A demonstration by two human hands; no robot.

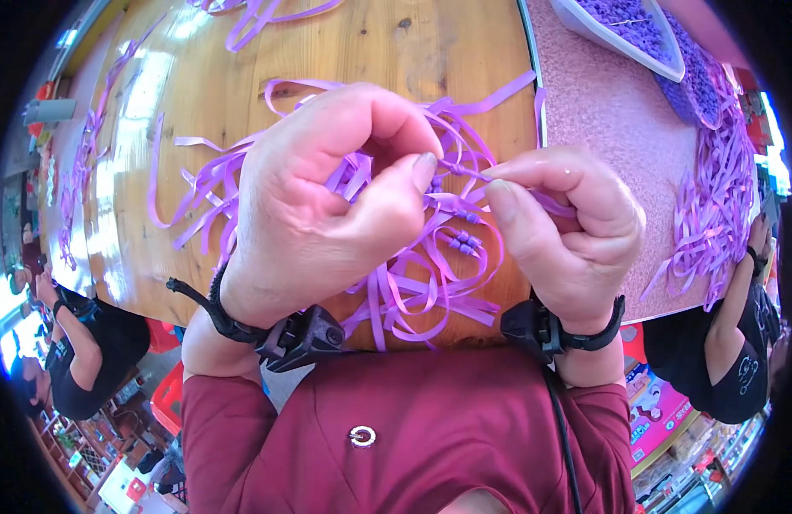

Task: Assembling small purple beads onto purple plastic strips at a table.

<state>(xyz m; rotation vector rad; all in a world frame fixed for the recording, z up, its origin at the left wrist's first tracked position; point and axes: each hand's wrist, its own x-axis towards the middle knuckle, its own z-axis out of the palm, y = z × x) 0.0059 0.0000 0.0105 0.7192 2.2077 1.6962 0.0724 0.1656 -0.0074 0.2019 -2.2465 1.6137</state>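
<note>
Between my two hands a narrow purple ribbon (470,172) is stretched, with a small knot or bead near its middle. My left hand (319,188) pinches one end between thumb and forefinger. The thumb and forefinger of my right hand (576,231) are pressed together on the other end, and more ribbon runs back under the fingers. Beneath both hands lies a loose heap of purple ribbons (396,295), partly hidden by the left hand. A few small dark purple beads (463,243) show among them.
The heap lies on a wooden table (387,51). On the pink speckled surface (593,111) to the right are a white plastic tub (623,56) of purple pieces and a long ribbon pile (713,197). Other people sit at both sides; a red chair (166,398) stands at left.
</note>
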